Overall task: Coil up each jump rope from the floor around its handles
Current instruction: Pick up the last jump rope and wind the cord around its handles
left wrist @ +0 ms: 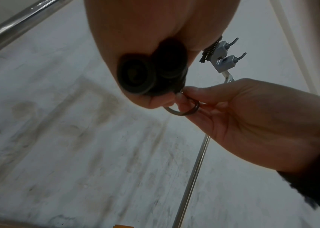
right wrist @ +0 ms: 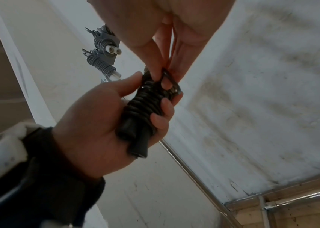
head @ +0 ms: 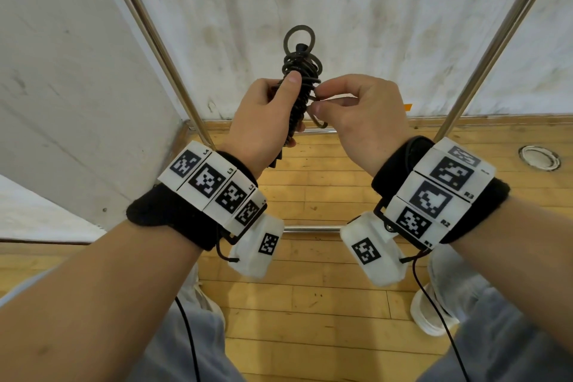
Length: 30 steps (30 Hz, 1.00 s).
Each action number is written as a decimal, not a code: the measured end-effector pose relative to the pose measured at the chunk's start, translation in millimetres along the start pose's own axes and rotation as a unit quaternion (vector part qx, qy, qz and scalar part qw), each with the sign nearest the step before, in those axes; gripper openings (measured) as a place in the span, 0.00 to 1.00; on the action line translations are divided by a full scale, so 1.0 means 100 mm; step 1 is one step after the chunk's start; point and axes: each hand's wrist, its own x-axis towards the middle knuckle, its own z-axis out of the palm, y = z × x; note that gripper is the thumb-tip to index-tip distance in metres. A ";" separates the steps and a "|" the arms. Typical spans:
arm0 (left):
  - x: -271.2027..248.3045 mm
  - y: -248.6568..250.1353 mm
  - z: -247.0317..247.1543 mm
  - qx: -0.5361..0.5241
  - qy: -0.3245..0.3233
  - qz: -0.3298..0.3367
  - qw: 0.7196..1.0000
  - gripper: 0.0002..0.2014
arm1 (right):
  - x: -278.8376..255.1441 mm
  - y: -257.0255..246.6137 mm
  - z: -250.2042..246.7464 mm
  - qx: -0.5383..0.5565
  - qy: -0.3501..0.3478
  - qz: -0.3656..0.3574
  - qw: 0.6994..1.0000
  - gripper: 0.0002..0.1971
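Note:
A black jump rope is held at chest height, its cord coiled round the two handles held side by side. My left hand grips the bundle upright, thumb on the front. Loose loops stick up above the coil. My right hand pinches a short loop of cord beside the bundle. The left wrist view shows the two round handle ends and the right hand pinching that loop. From the right wrist, the left hand wraps the coiled bundle.
Two slanted metal poles of a rack frame the hands before a stained white wall. Grey hooks higher on the rack carry grey coiled ropes. Wooden floor below, with a round floor fitting and my shoe.

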 end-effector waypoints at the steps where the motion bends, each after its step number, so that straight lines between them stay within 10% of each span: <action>1: 0.01 0.00 -0.01 0.002 0.006 0.007 1.000 0.17 | 0.00 0.00 0.00 0.002 0.001 0.003 1.000 0.06; 30: 0.00 -0.05 0.03 0.021 0.013 -0.004 1.000 0.09 | -0.01 0.03 0.02 -0.018 -0.053 0.009 0.998 0.09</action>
